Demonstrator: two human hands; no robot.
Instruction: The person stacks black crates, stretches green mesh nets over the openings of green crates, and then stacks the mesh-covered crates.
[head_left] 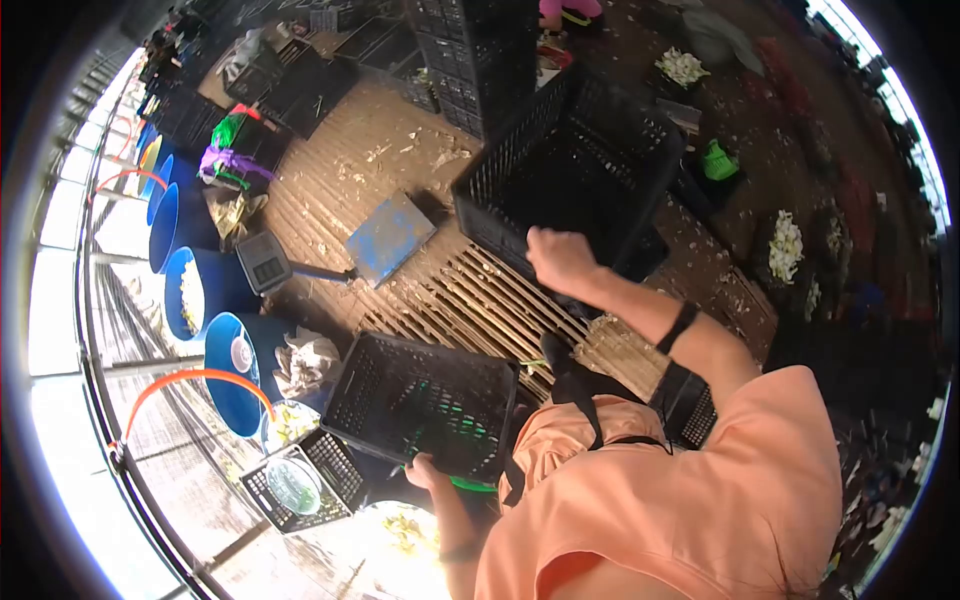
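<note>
My right hand point(562, 260) is closed at the near rim of a large black crate point(575, 150), which looks empty and sits tilted at the upper centre. My left hand point(425, 472) is closed on the near edge of a second black crate point(420, 400), lower and to the left. A few green bits show through the holes in that crate's floor. Between the two crates lie wooden slats point(480, 300). Both hands are apart from each other, and the fingertips of each are partly hidden.
A blue-grey scale plate point(390, 240) with its display point(264, 264) lies on the slatted floor. Blue buckets point(232, 375) line the left side. Tall stacked black crates point(470, 60) stand at the top. White-green piles point(786, 247) lie at right.
</note>
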